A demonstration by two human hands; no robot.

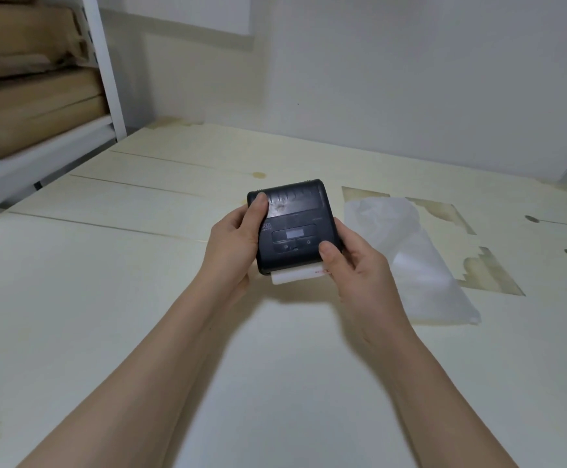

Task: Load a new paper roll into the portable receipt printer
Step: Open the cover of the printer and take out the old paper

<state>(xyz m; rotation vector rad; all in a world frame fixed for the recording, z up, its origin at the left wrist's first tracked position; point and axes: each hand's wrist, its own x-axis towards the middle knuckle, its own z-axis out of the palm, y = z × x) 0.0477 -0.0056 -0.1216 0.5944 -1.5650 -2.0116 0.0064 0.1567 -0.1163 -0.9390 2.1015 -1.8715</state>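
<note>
Printer point(292, 221) between both hands, above table point(106, 282).

A pale wooden table point(106, 298) with peeled patches carries a crumpled clear plastic bag point(410, 258) at right.

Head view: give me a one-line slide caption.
Both hands, left and right, hold the black receipt printer above the table, paper strip protruding.
</note>
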